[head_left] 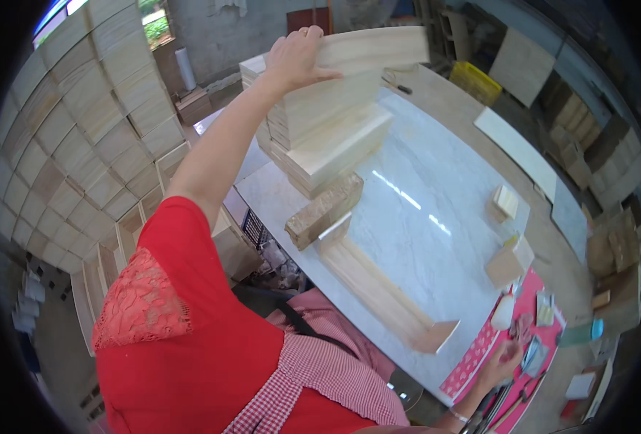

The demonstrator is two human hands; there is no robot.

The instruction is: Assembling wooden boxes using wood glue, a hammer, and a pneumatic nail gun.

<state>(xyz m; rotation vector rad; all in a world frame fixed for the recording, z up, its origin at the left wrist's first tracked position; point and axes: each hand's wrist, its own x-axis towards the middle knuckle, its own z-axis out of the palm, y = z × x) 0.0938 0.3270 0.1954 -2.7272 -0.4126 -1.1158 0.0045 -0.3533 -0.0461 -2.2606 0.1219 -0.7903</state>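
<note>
The person wears a bright red top with a short sleeve ending above the elbow. A coral-red lace panel, patterned with flowers or leaves, is set in below the plain shoulder fabric. Over the top lies a red-and-white gingham apron, narrowing to a checked band toward the lower edge. Paler pink checked cloth covers the lap, crossed by a black strap. A thin, light-coloured bracelet circles the right wrist. Both hands are ungloved.
</note>
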